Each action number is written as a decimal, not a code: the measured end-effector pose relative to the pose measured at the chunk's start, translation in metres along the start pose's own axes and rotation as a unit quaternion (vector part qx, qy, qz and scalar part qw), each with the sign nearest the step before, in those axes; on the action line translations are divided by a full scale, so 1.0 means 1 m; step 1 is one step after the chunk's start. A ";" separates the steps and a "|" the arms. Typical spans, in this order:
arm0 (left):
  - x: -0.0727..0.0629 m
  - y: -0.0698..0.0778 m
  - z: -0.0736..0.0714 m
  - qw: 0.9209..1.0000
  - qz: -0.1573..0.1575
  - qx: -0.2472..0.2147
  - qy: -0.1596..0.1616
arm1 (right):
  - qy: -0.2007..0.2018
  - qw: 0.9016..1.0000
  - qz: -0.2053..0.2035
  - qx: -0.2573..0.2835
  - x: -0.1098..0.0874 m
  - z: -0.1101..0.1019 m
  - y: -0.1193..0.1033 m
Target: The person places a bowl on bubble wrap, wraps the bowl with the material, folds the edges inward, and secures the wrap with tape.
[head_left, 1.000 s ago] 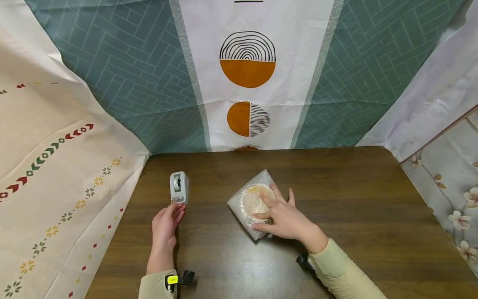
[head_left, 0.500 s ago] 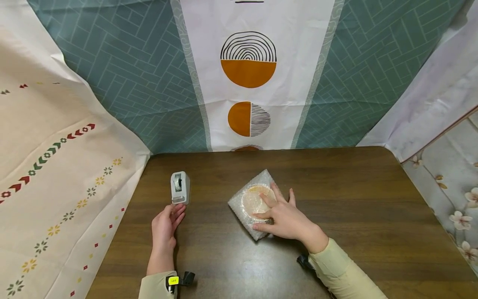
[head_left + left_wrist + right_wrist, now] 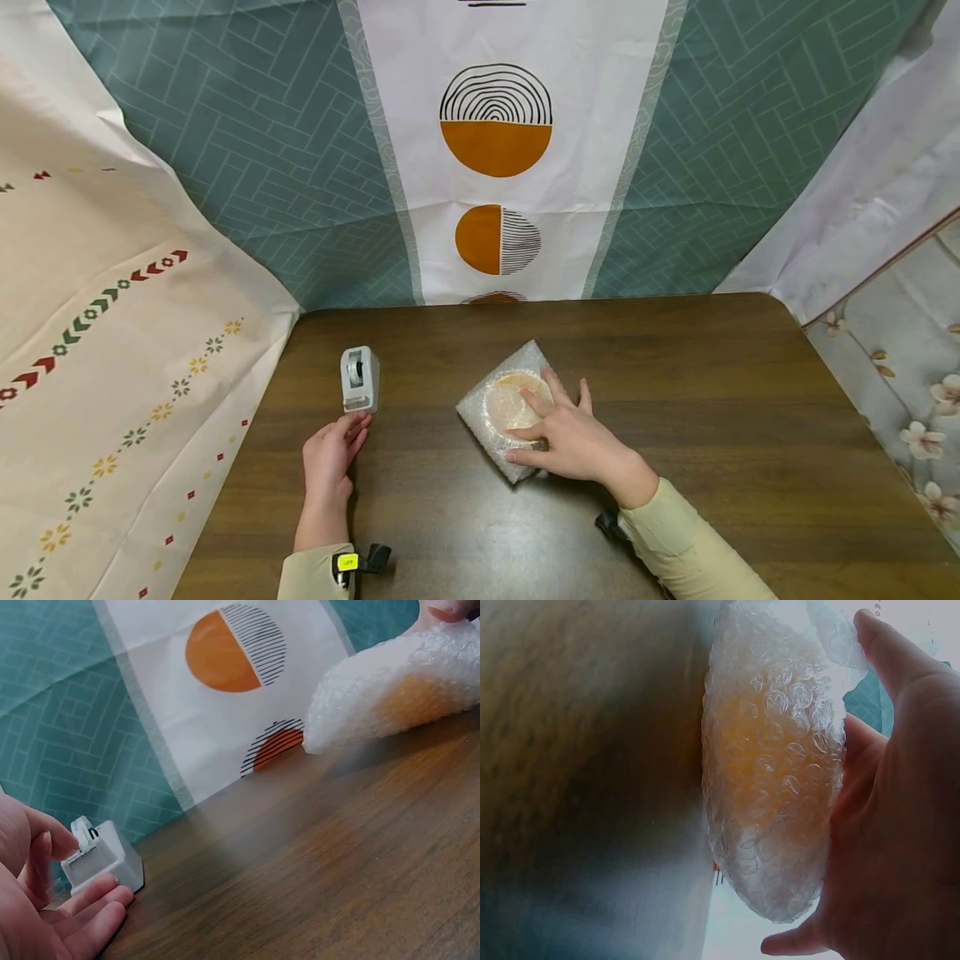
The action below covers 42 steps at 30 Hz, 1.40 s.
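A white tape dispenser (image 3: 360,379) stands on the left side of the table, its cutter end toward me. My left hand (image 3: 330,454) is right at that end. In the left wrist view the thumb and index finger (image 3: 56,831) come together at the cutter, apparently pinching the clear tape's end; the tape itself is hardly visible. The other fingers of this hand lie out straighter beside the dispenser. Near the middle lies a bubble-wrapped round thing (image 3: 504,407), pale with an orange-yellow part showing through. My right hand (image 3: 581,437) rests on it with spread fingers.
Both things stand on a dark brown wooden table (image 3: 697,400). Patterned cloths (image 3: 285,167) hang behind the table's far edge and along both sides. A strap with a small camera (image 3: 360,560) sits on the left wrist.
My left fingertips have drawn slightly toward me, away from the tape dispenser's cutter. The right hand and the bubble-wrapped thing stay where they were.
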<state>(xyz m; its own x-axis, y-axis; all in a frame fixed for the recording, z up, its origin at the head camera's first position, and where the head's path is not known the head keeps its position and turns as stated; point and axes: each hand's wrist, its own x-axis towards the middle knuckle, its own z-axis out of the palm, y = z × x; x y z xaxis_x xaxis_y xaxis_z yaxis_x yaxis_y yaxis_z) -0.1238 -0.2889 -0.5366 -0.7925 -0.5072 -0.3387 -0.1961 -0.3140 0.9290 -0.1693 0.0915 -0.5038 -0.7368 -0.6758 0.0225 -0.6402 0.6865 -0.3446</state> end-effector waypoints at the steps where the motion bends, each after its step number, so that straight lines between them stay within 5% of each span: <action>1: 0.000 0.001 0.000 1.000 0.000 0.002 -0.002 | 0.000 1.000 0.000 0.001 0.000 0.000 0.000; 17: 0.011 0.011 -0.007 0.994 -0.002 0.102 -0.047 | 0.006 1.000 -0.001 -0.010 0.000 0.001 0.001; 42: 0.016 0.008 -0.016 0.990 -0.009 0.120 -0.073 | 0.007 1.000 -0.005 -0.010 -0.001 0.001 0.000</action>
<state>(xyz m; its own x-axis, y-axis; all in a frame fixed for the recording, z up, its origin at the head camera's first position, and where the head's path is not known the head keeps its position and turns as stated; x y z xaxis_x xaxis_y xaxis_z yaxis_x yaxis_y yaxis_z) -0.1286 -0.3128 -0.5366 -0.8598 -0.3756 -0.3461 -0.3283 -0.1127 0.9378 -0.1683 0.0914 -0.5047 -0.7337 -0.6783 0.0389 -0.6510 0.6855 -0.3259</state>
